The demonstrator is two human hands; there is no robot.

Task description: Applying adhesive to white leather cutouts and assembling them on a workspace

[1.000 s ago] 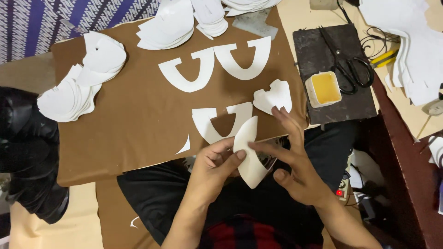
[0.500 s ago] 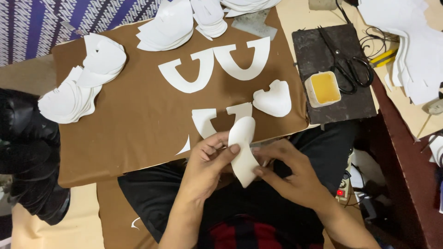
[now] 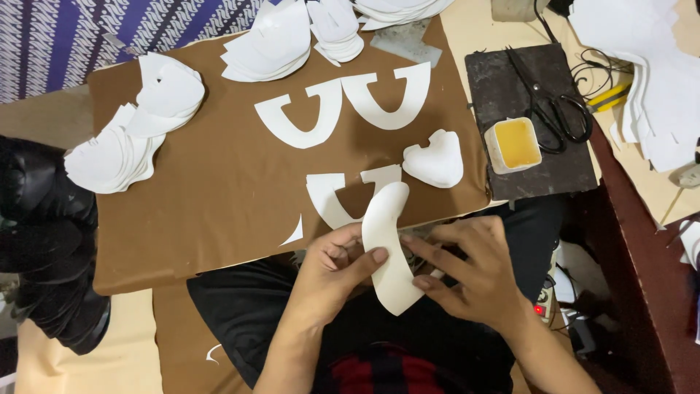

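Note:
Both my hands hold one curved white cut-out piece (image 3: 389, 248) over my lap, just off the near edge of the brown board (image 3: 197, 219). My left hand (image 3: 337, 270) pinches its left side with the thumb on top. My right hand (image 3: 470, 270) grips its right edge and lower end. Just beyond it a white U-shaped piece (image 3: 326, 201) lies flat on the board, partly hidden by the held piece. A small folded white piece (image 3: 435, 159) rests to the right of that.
Two more U-shaped pieces (image 3: 343, 109) lie mid-board. Stacks of white pieces sit at the left (image 3: 131, 131) and far edge (image 3: 277, 40). A dark slab (image 3: 525, 138) at the right carries a yellow glue pot (image 3: 515, 144) and black scissors (image 3: 558, 113). A black bag (image 3: 40, 241) lies at far left.
My hands drew the white piece toward my body and turned it more upright. My right hand's fingers came off the board and closed on the piece's edge.

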